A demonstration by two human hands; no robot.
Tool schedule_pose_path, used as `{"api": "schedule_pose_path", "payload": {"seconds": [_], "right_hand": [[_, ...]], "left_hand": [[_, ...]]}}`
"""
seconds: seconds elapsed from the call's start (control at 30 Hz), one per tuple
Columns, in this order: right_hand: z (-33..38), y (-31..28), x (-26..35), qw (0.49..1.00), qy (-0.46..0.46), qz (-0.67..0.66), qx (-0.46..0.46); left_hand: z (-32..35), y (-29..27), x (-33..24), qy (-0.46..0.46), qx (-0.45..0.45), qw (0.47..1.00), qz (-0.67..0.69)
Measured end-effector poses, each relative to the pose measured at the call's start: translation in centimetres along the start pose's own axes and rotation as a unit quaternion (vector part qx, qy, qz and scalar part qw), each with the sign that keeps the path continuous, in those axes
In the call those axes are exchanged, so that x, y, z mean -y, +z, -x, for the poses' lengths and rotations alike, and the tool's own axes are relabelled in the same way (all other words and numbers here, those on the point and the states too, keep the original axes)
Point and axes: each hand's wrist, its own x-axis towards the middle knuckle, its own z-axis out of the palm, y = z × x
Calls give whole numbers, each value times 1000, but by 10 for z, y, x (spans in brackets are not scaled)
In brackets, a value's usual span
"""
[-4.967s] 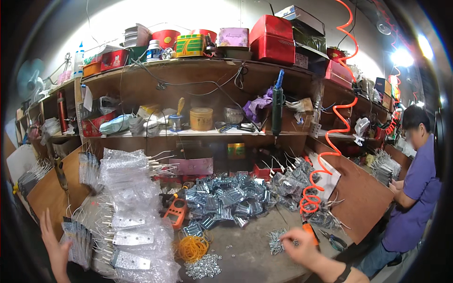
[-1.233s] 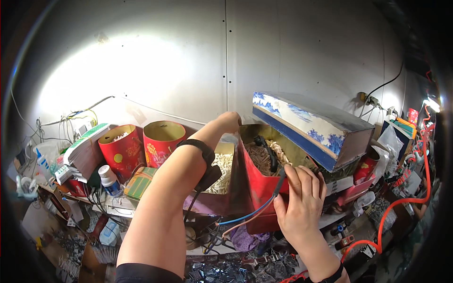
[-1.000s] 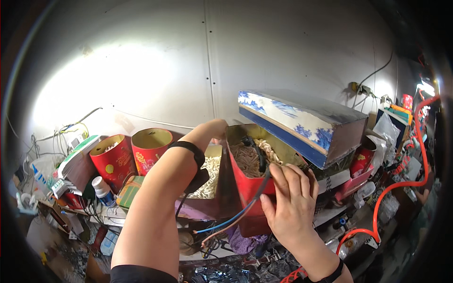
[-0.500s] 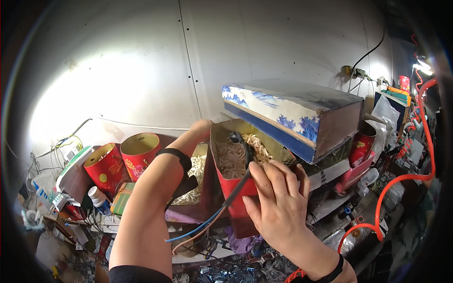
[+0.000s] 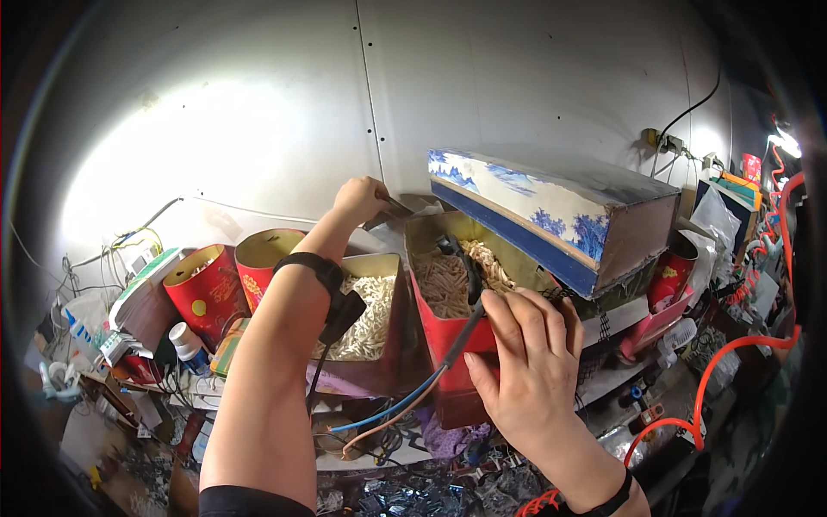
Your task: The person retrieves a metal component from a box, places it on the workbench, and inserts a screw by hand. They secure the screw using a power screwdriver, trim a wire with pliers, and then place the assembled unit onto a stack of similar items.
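Behind the bins, close to the wall, my left hand (image 5: 360,200) is closed at the edge of a flat grey piece (image 5: 398,207); what its fingers hold is partly hidden. My right hand (image 5: 532,358) lies over the front rim of a red tin (image 5: 452,332), fingers stretched and slightly apart, thumb in front. Pale small pieces (image 5: 444,284) fill part of that tin. A black cable (image 5: 469,323) comes out over its rim beside my right index finger, ending in blue and brown wires (image 5: 388,409). Left of it, a second bin (image 5: 392,345) holds whitish small pieces (image 5: 366,314).
A blue-and-white patterned box (image 5: 534,215) sits tilted above the red tin. Round red tins (image 5: 202,293), a white-capped bottle (image 5: 185,345) and boxes stand at left. An orange-red coiled hose (image 5: 706,388) hangs at right. Cluttered small parts (image 5: 413,500) lie below.
My left hand has risen from behind the red tin's corner and moved slightly left, and the grey piece beside it now shows. My right hand stays at the rim. The view has shifted slightly.
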Motion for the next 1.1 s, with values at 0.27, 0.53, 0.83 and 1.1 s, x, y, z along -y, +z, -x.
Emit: {"api": "schedule_pose_path", "payload": {"seconds": [0.27,0.53,0.83,1.1], "right_hand": [[-2,0,2,1000,-1,2,12],[-2,0,0,1000,-5,5,12],[0,-4,1,1000,1,7,23],[-4,-7,3,999,3,-15,30]], "left_hand": [[-1,-10,2,-8,15,1000,27],[-6,-10,-11,-7,48,997,58],[-8,-33,-21,-23,-84,996,13],[34,-84,1,-53,-126,952,274]]}}
